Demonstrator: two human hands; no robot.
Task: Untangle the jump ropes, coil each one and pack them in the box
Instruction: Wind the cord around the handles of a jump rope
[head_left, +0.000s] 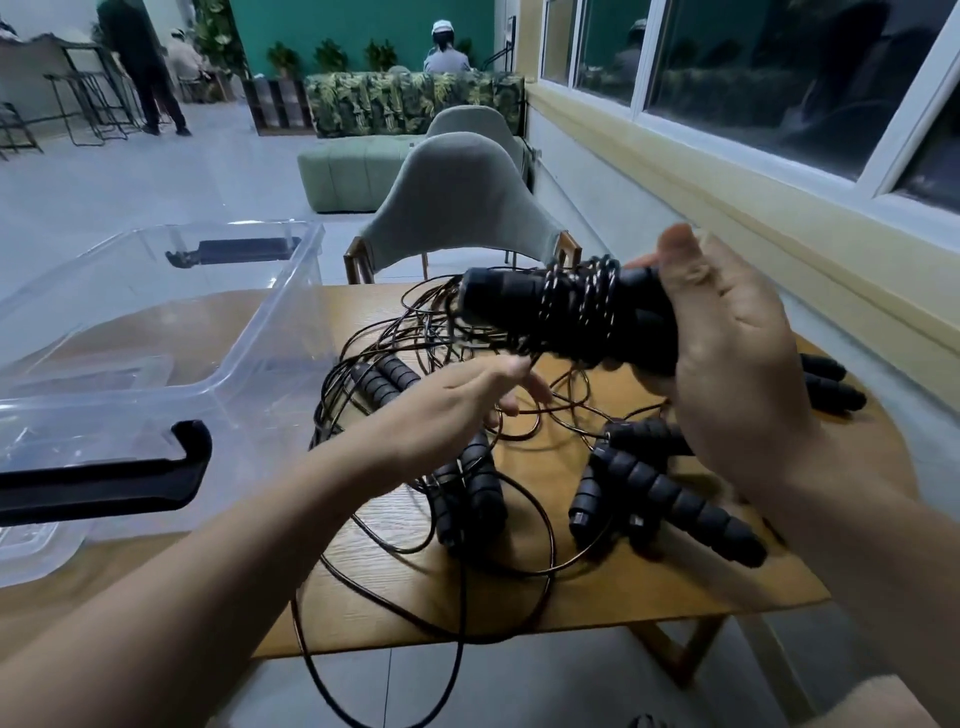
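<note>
Mid-coiling, the right hand (727, 364) curls its fingers round a rope's paired handles (519, 306) above the counter (675, 587), the left hand (452, 410), grip unclear, at the trailing cord (483, 345), which next needs winding free of the tangle (470, 499).

2 grey-green chairs (457, 197), green wall (363, 26), dark windows (753, 67), pale floor (130, 182), perhaps tiled.

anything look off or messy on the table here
Yes. The jump ropes lie in a tangled heap on the table, and cord loops hang off its near edge. The right hand holds a cord-wrapped handle bundle; no rope shows in the clear box.
</note>
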